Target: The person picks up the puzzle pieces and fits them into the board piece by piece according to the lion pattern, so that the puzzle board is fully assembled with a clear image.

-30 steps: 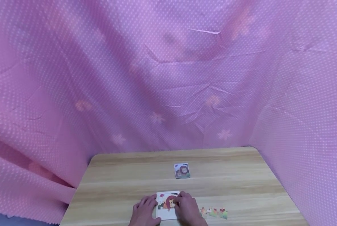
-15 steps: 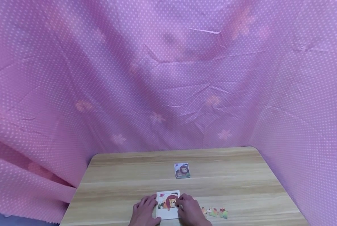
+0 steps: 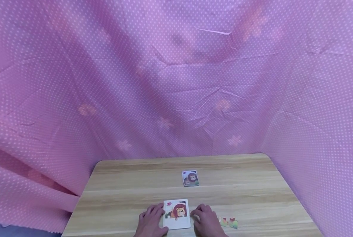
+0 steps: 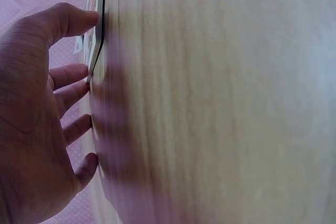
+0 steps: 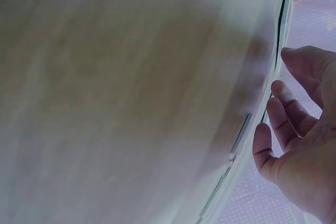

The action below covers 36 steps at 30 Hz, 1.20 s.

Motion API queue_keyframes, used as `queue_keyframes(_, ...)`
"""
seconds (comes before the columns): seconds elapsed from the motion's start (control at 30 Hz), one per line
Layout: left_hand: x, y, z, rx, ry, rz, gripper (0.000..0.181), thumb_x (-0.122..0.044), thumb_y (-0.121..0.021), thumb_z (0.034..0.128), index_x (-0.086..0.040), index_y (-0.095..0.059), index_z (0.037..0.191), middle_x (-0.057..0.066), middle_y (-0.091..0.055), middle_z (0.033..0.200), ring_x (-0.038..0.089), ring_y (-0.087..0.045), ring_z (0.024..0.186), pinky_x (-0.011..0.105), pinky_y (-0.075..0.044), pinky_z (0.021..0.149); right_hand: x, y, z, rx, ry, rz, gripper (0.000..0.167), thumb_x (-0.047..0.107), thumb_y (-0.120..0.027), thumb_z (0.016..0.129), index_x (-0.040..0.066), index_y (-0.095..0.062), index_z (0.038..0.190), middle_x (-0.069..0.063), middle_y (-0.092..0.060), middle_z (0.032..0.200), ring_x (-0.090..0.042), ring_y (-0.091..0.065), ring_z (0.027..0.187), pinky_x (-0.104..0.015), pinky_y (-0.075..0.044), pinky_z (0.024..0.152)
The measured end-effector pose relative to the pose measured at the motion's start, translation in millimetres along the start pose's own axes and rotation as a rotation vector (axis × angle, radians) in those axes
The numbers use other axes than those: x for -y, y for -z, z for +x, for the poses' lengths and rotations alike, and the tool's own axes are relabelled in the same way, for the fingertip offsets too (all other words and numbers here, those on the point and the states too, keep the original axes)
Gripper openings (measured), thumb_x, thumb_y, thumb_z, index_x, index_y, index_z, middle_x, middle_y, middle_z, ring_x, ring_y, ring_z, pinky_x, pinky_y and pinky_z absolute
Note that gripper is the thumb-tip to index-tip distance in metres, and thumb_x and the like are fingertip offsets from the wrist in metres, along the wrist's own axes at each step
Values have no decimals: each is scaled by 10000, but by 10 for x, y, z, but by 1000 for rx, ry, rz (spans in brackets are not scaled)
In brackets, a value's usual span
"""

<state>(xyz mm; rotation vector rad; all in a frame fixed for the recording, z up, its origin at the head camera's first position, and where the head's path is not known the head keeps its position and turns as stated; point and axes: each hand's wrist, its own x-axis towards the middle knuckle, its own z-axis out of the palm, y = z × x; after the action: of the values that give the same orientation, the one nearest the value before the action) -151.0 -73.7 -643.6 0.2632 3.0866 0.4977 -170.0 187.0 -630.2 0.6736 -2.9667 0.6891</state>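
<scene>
A white jigsaw board (image 3: 177,224) lies flat near the front of the table. Fitted puzzle pieces (image 3: 180,209) fill its upper part with a maned lion picture; the lower part is plain white. My left hand (image 3: 151,221) rests at the board's left side, thumb and fingers spread along its edge; in the left wrist view the thumb touches that edge. My right hand (image 3: 206,221) lies just right of the board with loosely bent fingers and nothing visible between them. Right beside it are loose puzzle pieces (image 3: 233,223), partly hidden behind the hand.
A small lion picture (image 3: 190,178) lies farther back on the wooden table (image 3: 129,187). Pink dotted cloth (image 3: 176,98) hangs behind the table and along both sides.
My right hand has let go of the puzzle, withdrawn from the lion's face and shifted right, off the board toward the loose pieces. My left hand has stayed at the board's left edge.
</scene>
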Motion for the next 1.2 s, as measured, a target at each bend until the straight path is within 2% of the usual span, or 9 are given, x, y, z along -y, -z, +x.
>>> queue_keyframes(0.33, -36, 20, -16, 9, 11, -16, 531, -495, -712, 652, -215, -618, 1094, -14, -485, 1442, 300, -443, 1270, 631, -398, 909, -87, 58, -63, 28, -39, 5, 294, 190, -718, 753, 246, -712, 1041, 48, -585, 1022, -181, -521, 934, -333, -422, 697)
queue_keyframes(0.5, -51, 25, -14, 12, 16, -17, 524, -495, -710, 659, -210, -623, 1090, -16, -490, 1435, 295, -440, 1267, 630, -391, 908, -151, 95, -95, 22, -80, -38, 315, 201, -736, 726, 243, -714, 1037, 36, -588, 1022, -211, -526, 944, -384, -438, 684)
queue_keyframes(0.63, -55, 28, -17, 4, 18, -7, 519, -496, -708, 658, -213, -626, 1085, -24, -499, 1429, 284, -447, 1264, 618, -399, 900, -213, 101, -130, 9, -110, -64, 311, 225, -748, 727, 228, -722, 1038, 49, -591, 1013, -208, -521, 959, -376, -416, 669)
queue_keyframes(1.03, -71, 18, -48, 28, 39, -20, 535, -520, -693, 687, -220, -628, 1126, -28, -465, 1465, 294, -404, 1327, 626, -376, 948, -247, 156, -150, 62, -271, -3, 308, 191, -705, 765, 217, -720, 1071, 69, -591, 1017, -146, -497, 957, -370, -425, 748)
queue_keyframes(1.2, -66, 13, -75, 25, 40, -32, 531, -512, -700, 689, -221, -626, 1128, -33, -464, 1465, 290, -403, 1330, 621, -368, 957, -247, 176, -172, 24, -282, 21, 354, 191, -714, 756, 204, -710, 1110, 39, -584, 1060, -169, -503, 982, -424, -443, 785)
